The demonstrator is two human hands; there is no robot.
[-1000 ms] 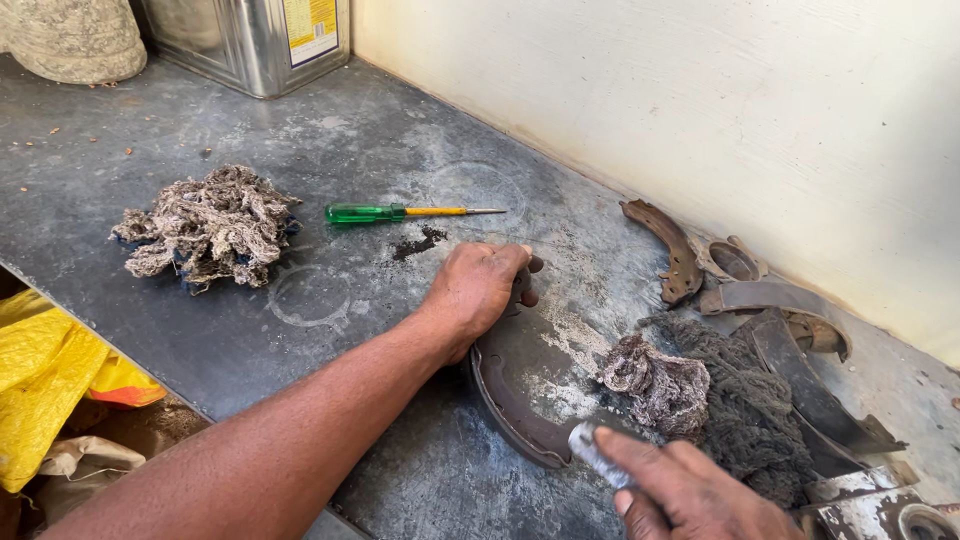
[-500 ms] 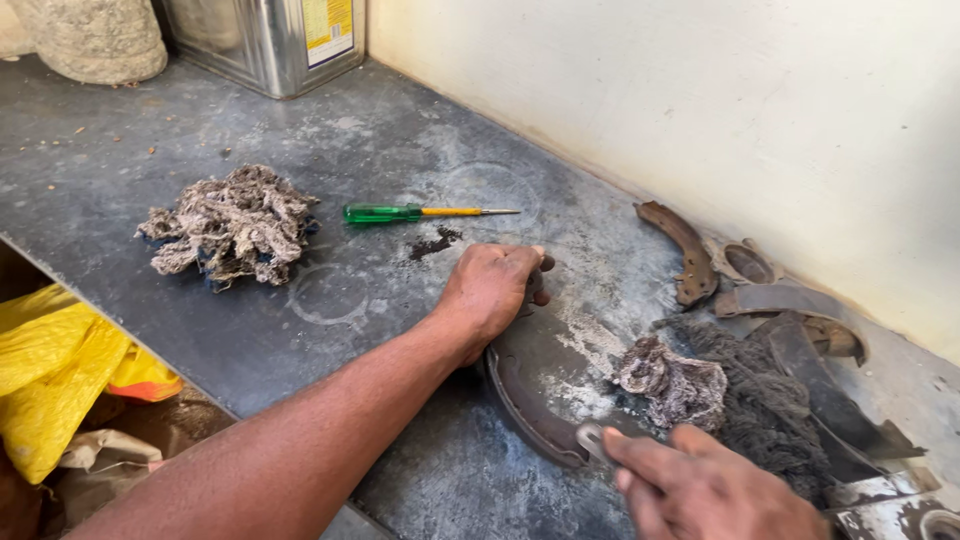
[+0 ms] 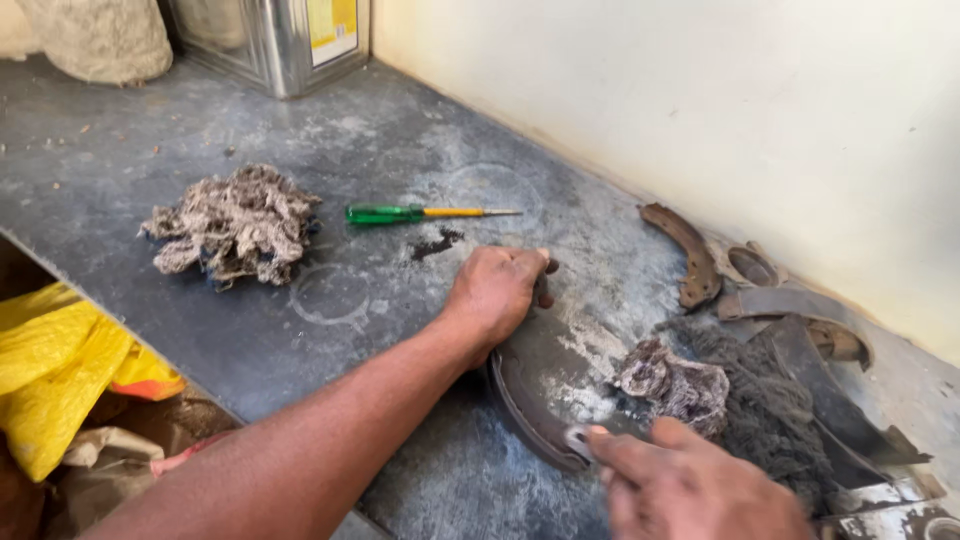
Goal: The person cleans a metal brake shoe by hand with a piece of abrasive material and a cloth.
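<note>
My left hand (image 3: 497, 292) presses down on the upper end of a curved, dusty brake shoe (image 3: 548, 385) lying on the grey stone counter (image 3: 300, 120). My right hand (image 3: 690, 490) is at the shoe's lower end, fingers pinched around a small pale object that I cannot make out. Against the shoe's right side lies a dirty wad of cotton waste (image 3: 672, 384).
A green-handled screwdriver (image 3: 420, 212) lies beyond my left hand. Another wad of cotton waste (image 3: 232, 222) sits to the left. More brake shoes (image 3: 685, 250) and a dark rag (image 3: 770, 420) pile along the cream wall. A metal tin (image 3: 270, 40) stands at the back. Yellow plastic (image 3: 50, 375) hangs below the counter edge.
My right hand has slid slightly left along the shoe's lower end. The left hand stays pressed on the shoe. The view has shifted a little.
</note>
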